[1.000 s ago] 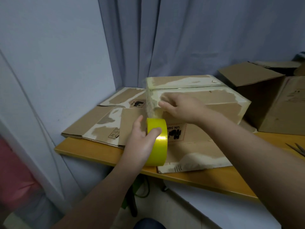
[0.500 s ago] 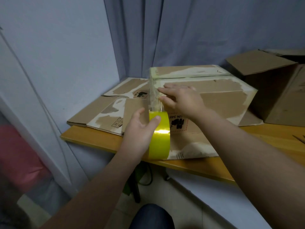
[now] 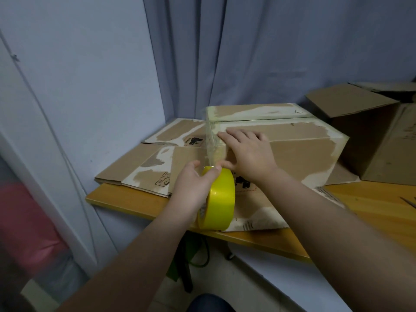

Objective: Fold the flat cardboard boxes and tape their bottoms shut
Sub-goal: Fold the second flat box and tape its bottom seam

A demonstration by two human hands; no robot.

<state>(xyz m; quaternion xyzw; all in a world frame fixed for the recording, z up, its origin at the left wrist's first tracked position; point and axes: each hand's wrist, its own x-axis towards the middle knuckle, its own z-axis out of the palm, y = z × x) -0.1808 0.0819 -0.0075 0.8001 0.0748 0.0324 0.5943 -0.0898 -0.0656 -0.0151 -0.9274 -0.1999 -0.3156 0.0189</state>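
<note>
- Left hand (image 3: pixel 191 188) grips the yellow roll of packing tape (image 3: pixel 219 199), its clear strip stretched up to the folded brown cardboard box (image 3: pixel 304 154) at centre.
- Right hand (image 3: pixel 249 154) presses flat-fingered on the box's left edge; best to pull taut and smooth along the seam.
- Flat cardboard sheets (image 3: pixel 139 167) lie left, open brown box (image 3: pixel 371 136) far right; neither blocks.

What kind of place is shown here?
Probably a makeshift packing corner in a room: a wooden table against a curtain, flat cardboard boxes lying on it, a yellow tape roll.
</note>
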